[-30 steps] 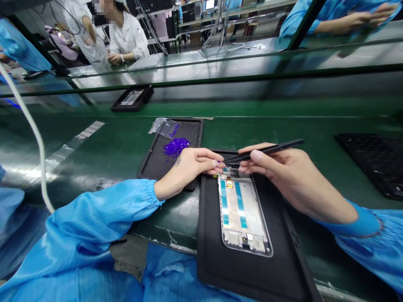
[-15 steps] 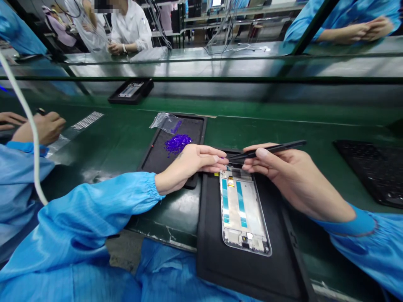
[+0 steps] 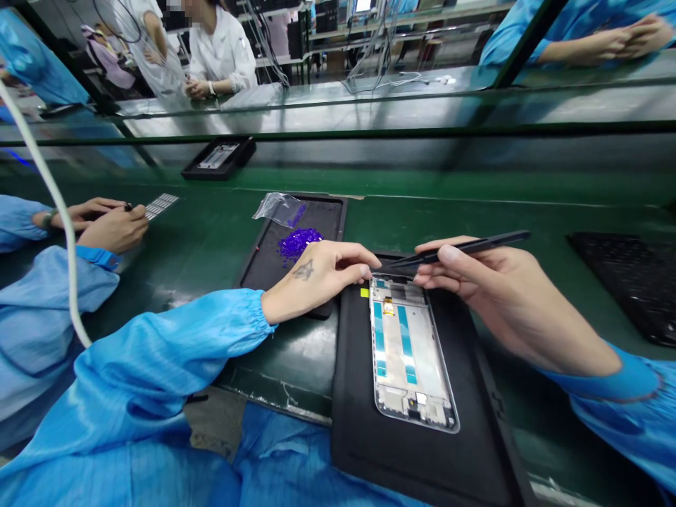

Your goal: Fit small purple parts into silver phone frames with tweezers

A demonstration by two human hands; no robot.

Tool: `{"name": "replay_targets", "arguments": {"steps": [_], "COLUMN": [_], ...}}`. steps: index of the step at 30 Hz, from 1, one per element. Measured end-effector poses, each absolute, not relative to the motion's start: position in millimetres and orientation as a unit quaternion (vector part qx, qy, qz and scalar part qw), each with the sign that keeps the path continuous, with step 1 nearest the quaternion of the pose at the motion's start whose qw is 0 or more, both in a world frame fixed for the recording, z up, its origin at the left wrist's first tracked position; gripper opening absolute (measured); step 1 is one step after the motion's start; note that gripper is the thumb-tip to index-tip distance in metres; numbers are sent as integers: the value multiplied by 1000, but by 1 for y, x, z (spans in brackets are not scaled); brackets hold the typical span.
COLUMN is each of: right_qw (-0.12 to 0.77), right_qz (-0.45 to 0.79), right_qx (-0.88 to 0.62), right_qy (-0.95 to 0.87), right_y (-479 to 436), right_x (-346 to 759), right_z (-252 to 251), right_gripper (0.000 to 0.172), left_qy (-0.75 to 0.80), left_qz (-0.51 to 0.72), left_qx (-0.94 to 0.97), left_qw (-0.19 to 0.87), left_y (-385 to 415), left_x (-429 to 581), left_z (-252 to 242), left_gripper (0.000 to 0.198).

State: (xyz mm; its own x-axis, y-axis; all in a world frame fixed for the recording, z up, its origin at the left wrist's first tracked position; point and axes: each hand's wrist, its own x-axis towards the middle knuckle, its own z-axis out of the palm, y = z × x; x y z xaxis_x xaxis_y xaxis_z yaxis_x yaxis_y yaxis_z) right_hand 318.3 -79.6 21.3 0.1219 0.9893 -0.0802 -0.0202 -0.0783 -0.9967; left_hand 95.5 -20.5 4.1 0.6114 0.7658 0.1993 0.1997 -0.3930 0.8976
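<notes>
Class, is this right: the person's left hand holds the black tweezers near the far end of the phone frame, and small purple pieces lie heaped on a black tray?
Not quite: the head view shows the right hand, not the left hand, holding the black tweezers near the far end of the phone frame. Small purple pieces do lie heaped on a black tray.

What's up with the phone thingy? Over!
Right hand holding black tweezers. Left hand near their tips; grip unclear. Phone frame lying on black tray, middle uncovered. Hands near its far end.
</notes>
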Motion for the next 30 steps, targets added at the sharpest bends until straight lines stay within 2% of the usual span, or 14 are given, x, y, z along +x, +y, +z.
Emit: {"name": "replay_targets", "arguments": {"steps": [3, 6, 8, 12, 16, 19, 30], "right_qw": [513, 517, 516, 511, 477, 440, 420], "right_qz": [489, 487, 487, 484, 411, 357, 355], "right_qx": [-547, -543, -540, -534, -556, -577, -595], "right_qy": [-445, -449, -453, -469, -542, -588, -586], "right_y": [-80, -81, -81, -85, -90, -92, -86], "right_x": [319, 318, 317, 317, 317, 316, 312], "right_z": [23, 24, 24, 23, 23, 23, 24], "right_gripper": [25, 24, 25, 26, 31, 34, 40], "left_qy": [320, 316, 313, 311, 330, 350, 334], "left_qz": [272, 271, 279, 269, 218, 203, 193], "left_qx": [825, 828, 802, 694, 594, 538, 497], "left_qw": [377, 376, 426, 591, 701, 739, 778], "left_y": [-25, -28, -28, -29, -37, -38, -30], "left_x": [92, 90, 90, 95, 100, 102, 101], "left_z": [13, 14, 10, 2, 5, 10, 5], "left_gripper": [20, 21, 19, 15, 17, 15, 19]}}
